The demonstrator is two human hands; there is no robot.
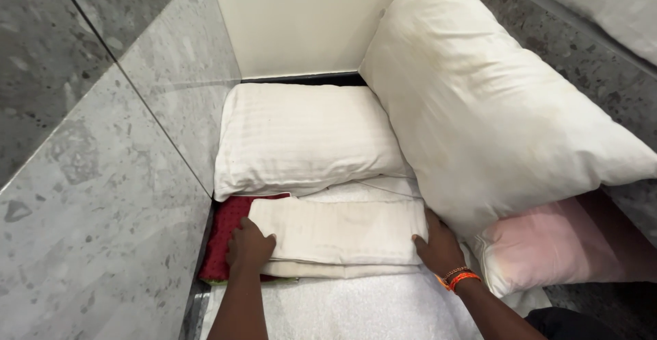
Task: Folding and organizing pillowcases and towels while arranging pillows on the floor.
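A folded cream cloth (339, 234) lies flat in the middle of the narrow floor space. My left hand (248, 247) presses on its left end, fingers spread over the edge. Over at the cloth's right end rests my right hand (439, 249), with an orange band on the wrist. Under the cloth's left side shows a dark red fabric (222, 241). Just behind the cloth lies a white striped pillow (304, 138). A large plain white pillow (493, 107) leans against the right wall, beside my right hand.
Grey speckled stone walls (102, 196) close in on the left and right, with a white panel (301, 18) at the back. A pink pillow (554, 244) sits under the large one at right. White textured bedding (363, 309) lies nearest me.
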